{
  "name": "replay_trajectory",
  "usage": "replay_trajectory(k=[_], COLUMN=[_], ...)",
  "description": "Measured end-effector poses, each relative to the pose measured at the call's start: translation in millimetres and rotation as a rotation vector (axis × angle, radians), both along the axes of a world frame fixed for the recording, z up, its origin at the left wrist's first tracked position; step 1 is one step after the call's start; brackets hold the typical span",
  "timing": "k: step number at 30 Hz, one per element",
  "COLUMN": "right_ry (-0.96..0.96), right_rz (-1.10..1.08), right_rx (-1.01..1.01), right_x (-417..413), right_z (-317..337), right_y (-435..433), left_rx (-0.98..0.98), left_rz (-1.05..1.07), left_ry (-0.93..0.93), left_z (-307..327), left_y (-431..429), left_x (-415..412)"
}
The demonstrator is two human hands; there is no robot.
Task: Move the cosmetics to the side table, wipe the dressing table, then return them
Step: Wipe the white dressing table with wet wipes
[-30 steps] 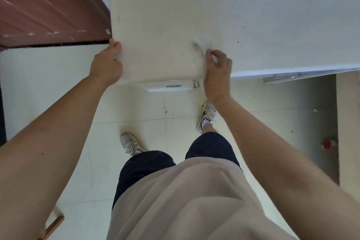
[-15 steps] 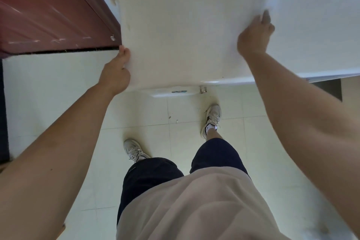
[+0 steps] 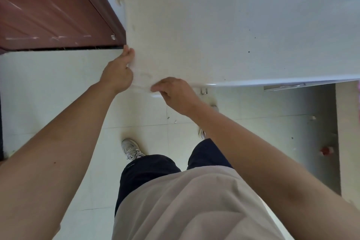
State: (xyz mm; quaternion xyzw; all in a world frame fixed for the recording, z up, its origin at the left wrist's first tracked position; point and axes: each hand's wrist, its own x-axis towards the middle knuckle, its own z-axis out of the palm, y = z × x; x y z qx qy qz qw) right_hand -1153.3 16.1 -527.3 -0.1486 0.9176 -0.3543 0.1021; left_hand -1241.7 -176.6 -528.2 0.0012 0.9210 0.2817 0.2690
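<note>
The white table (image 3: 263, 45) fills the upper half of the view, and no cosmetics show on the part of it that can be seen, so it looks cleared for wiping. Where the cosmetics stand now cannot be told from here. A cream mat (image 3: 175, 29) with a fringed far edge covers the table's left end, beside a brown wooden panel (image 3: 48, 15), and hangs a little over the near left corner. It looks soft and light, a thing that will slide and ruck up under a rubbing stroke, so it is best held down at an edge or lifted by two corners, not dragged from the middle. The hands are apart but near each other at that corner. The left hand (image 3: 118, 76) grips the mat's left edge, with its fingers (image 3: 129, 52) laid along it. The right hand (image 3: 175, 93) sits at the near rim with its fingers curled and its tips pinching a thin pale fold (image 3: 141, 82). Whether that fold is a wipe or the mat's own rumpled corner is too pale to tell. Either way it looks flimsy and nearly weightless. A fingertip pinch should be enough to hold it, and flat pressure would be needed if it is to clean the hard, smooth top, whose dark specks (image 3: 249, 52) probably call for firmer rubbing.
</note>
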Motion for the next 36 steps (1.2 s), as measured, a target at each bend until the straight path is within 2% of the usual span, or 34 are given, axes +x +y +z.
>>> replay_trajectory(k=[2, 4, 6, 9, 11, 13, 17, 22, 25, 28, 31, 34, 36], right_ry=[0.064, 0.170, 0.186, -0.005, -0.162, -0.148, -0.071, -0.159, -0.237, -0.197, -0.079, -0.056, -0.133], right_rz=[-0.151, -0.393, -0.679, -1.092, -1.226, -1.199, -0.967, -0.504, -0.378, -0.441, -0.759, -1.071, -1.078], right_rx=[-0.053, -0.045, 0.031, 0.128, 0.243, 0.298, 0.140, -0.023, -0.084, -0.167, -0.222, -0.108, 0.072], right_x=[3.1, 0.8, 0.5, 13.7, 28.3, 36.4, 40.4, 41.1, 31.4, 21.1, 2.5, -21.3, -30.0], right_z=[7.1, 12.4, 12.5, 3.4, -8.1, -15.6, -17.0, -11.8, -6.7, 3.0, 16.7, 18.3, 8.5], right_y=[25.5, 65.7, 114.2, 174.7, 187.9, 170.8, 80.6, -42.7, -72.9, -58.9, -7.1, 62.6, 93.2], left_rx=[-0.037, -0.063, 0.000, 0.248, 0.378, 0.472, 0.699, 0.674, 0.659, 0.663, 0.669, 0.663, 0.659], left_rz=[-0.035, -0.037, 0.050, 0.310, 0.433, 0.491, 0.497, 0.471, 0.461, 0.443, 0.449, 0.468, 0.502], left_ry=[-0.009, 0.014, 0.035, -0.005, -0.101, -0.199, -0.326, -0.413, -0.448, -0.458, -0.421, -0.381, -0.363], left_z=[2.5, 5.0, 5.9, 3.7, 5.6, 6.7, 13.1, 20.8, 27.0, 31.5, 32.4, 28.0, 24.1], left_y=[0.9, 3.7, 8.2, 13.9, 10.8, 3.5, -7.0, -17.4, -20.1, -20.1, -15.7, -13.4, -13.3], left_x=[-1.8, -0.8, 5.9, 17.7, 21.4, 22.5, 21.0, 14.9, 13.9, 16.2, 20.2, 23.1, 22.5])
